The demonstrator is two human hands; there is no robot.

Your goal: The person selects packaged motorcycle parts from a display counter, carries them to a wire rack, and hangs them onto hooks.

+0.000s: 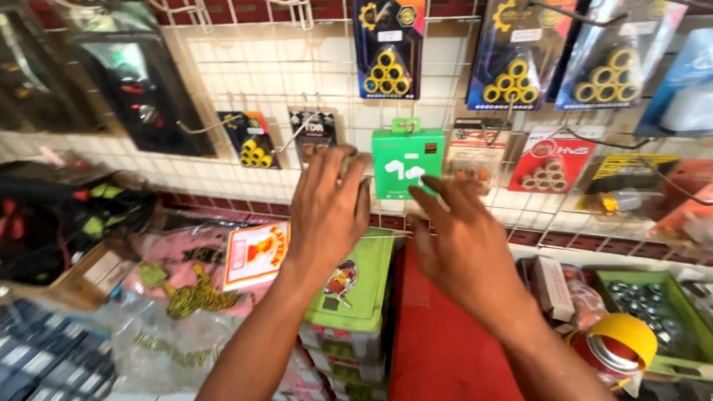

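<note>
A person's two bare hands reach up to a white wire display rack (245,67) in a crowded parts shop, converging on a small green box (407,160) that hangs from a hook at the rack's middle. The left hand (327,212), just left of the green box, has its fingers (321,172) curled together around something small and dark at the wire; what exactly it pinches cannot be told. The right hand (460,241), just below and right of the green box, has its fingers (433,194) spread and slightly bent, the tips touching or nearly touching the box's lower edge without closing on it. Judged from this, the box is still on its hook and nothing has been lifted away, so the reaching is done and any taking-down is not. Room to move is tight: packets of yellow rollers (256,141) hang left of the green box, a card of pale rollers (549,160) hangs right of it, more roller packs (388,48) hang directly above, and bare hooks jut out from the wire. Below the green box there is open air above a red surface (438,341), flanked by stacked green-lidded bins (356,289) to its left and a red can with a yellow cap (620,341) and a tray of metal nuts (653,304) to its right.
</note>
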